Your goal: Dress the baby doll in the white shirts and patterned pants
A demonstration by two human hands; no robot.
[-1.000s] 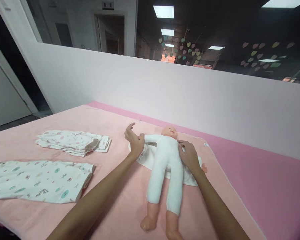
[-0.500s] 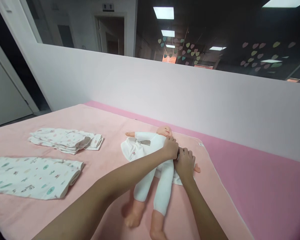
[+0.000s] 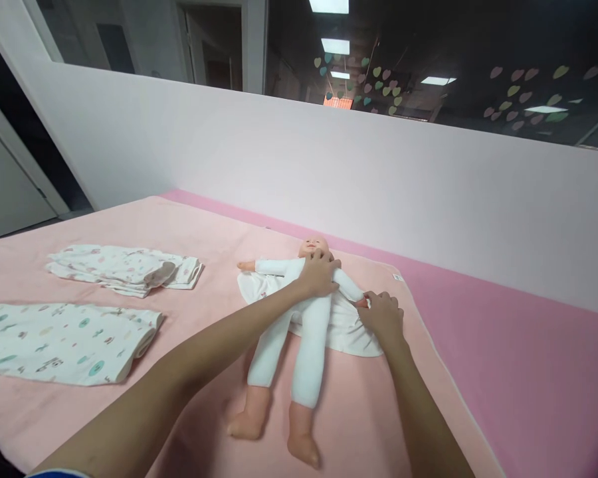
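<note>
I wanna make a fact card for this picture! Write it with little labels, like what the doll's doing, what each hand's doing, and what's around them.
Doll: lying face up, white body, bare feet toward the person
Left hand: on the doll's upper chest, below its head
Right hand: holding the doll's hand on that side
Under doll: white garment, spread out
Off to the left: folded printed clothes; nearer, a printed cloth
Underneath everything: pale pink blanket
Behind: white wall

I observe even, diffuse light at the right hand [image 3: 383,315]. Soft shadows mark the blanket [image 3: 361,411] before the grip. Beyond it, bright light panels [image 3: 335,46] show in the dark window [image 3: 428,40].
</note>
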